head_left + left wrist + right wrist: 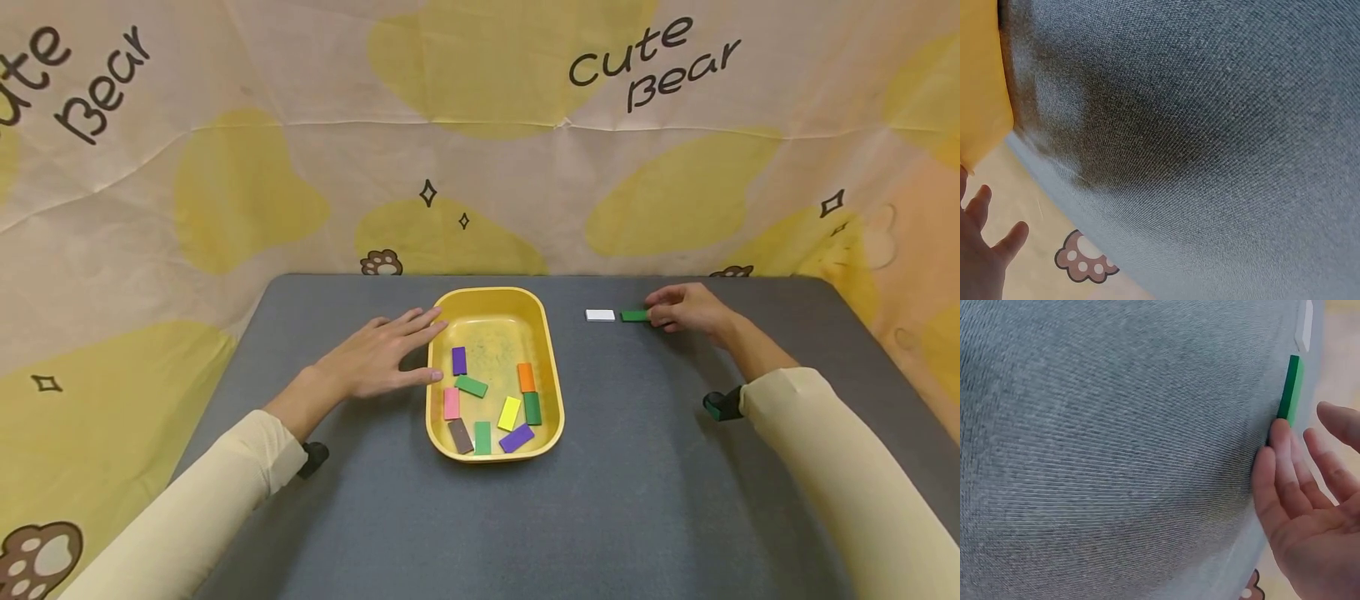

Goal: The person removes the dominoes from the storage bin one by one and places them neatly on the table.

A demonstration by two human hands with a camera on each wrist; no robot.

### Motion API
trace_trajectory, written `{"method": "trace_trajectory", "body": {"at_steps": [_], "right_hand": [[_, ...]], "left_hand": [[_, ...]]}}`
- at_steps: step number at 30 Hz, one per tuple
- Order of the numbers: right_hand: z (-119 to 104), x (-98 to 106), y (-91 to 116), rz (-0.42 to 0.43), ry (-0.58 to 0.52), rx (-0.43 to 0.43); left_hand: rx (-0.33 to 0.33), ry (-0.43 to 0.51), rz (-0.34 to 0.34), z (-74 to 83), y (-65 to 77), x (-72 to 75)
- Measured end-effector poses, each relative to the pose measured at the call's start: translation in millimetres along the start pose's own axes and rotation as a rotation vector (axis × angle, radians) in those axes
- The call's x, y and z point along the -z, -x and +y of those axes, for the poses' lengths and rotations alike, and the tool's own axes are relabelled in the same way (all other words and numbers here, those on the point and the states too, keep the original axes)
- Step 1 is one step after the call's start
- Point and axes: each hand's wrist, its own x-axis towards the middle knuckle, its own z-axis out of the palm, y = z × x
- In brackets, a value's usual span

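Your right hand (688,308), fingers relaxed, touches the near end of the green block (632,317) with its fingertips; the block lies on the table (637,483) just left of them, beside a white block (600,316). Your left hand (378,354), fingers extended, is at the tray's (495,337) left rim.

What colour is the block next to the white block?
The block is green; right wrist view shows best.
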Motion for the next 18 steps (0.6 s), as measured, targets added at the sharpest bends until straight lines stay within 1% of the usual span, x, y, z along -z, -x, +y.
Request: {"method": "trace_trajectory", "body": {"at_steps": [3, 7, 12, 18], "right_hand": [[-5.1, 1.6, 0.2, 0.001, 0.009, -0.019], [-17.8, 4.8, 0.1, 0.007, -0.016, -0.017], [-43.3, 3.7, 0.2, -0.007, -0.091, 0.043], [-75.9, -11.4, 2.1, -0.073, -0.170, 0.128]], "left_hand": [[-0.004, 0.001, 0.002, 0.2, -0.2, -0.5], [-0.003, -0.008, 0.005, -0.2, -0.2, -1.6], [0.001, -0.012, 0.003, -0.2, -0.4, -2.5], [-0.008, -0.005, 0.011, 0.3, 0.1, -3.0]]}}
